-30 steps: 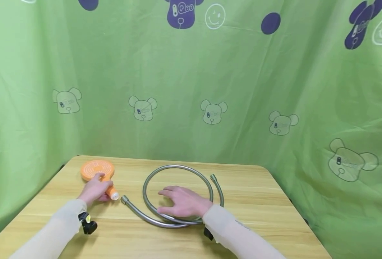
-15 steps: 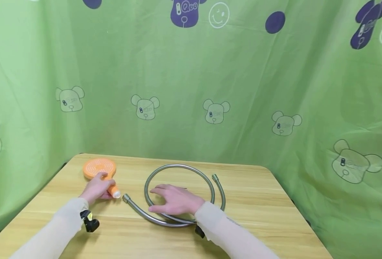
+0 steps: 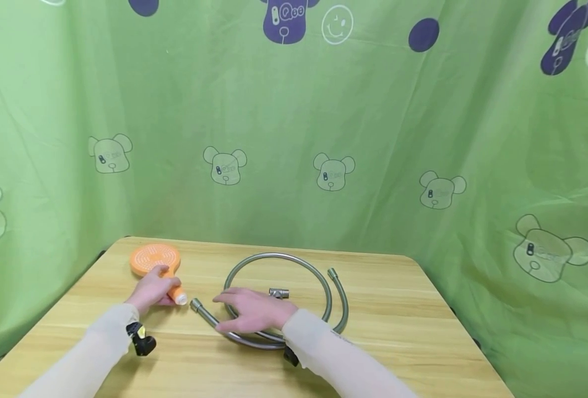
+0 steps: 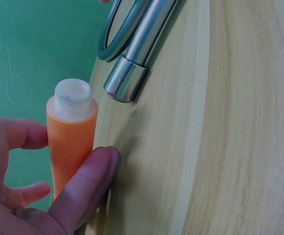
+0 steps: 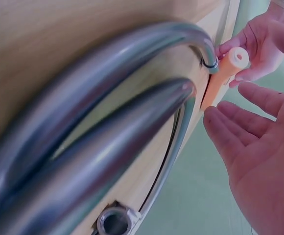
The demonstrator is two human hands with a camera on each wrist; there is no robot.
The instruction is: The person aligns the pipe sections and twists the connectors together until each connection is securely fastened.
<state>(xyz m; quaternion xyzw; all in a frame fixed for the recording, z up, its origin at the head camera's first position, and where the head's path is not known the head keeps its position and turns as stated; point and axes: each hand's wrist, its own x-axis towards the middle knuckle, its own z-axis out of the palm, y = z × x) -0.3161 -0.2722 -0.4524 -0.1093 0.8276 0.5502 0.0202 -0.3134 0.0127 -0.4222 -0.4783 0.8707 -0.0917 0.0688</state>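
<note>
My left hand (image 3: 150,290) grips the handle of an orange shower head (image 3: 155,256) at the left of the table. Its spray face is up, and its white threaded end (image 4: 72,100) points toward the middle. A coiled silvery shower hose (image 3: 318,275) lies in the centre, one end nut (image 3: 196,304) close to the shower head's threaded end but apart from it. Over the coil's left side hovers my right hand (image 3: 254,310), fingers spread and holding nothing, hiding part of the hose. Inside the loop sits a small metal fitting (image 3: 279,293) with a round opening, partly hidden in the head view.
The wooden table (image 3: 398,331) carries these things. A green patterned curtain (image 3: 274,215) hangs behind it and along both sides. The hose's other end nut (image 3: 332,272) lies at the coil's right.
My right hand has moved left over the coil, bringing the small metal fitting into view. My left hand keeps its grip on the shower head, and the view has shifted slightly.
</note>
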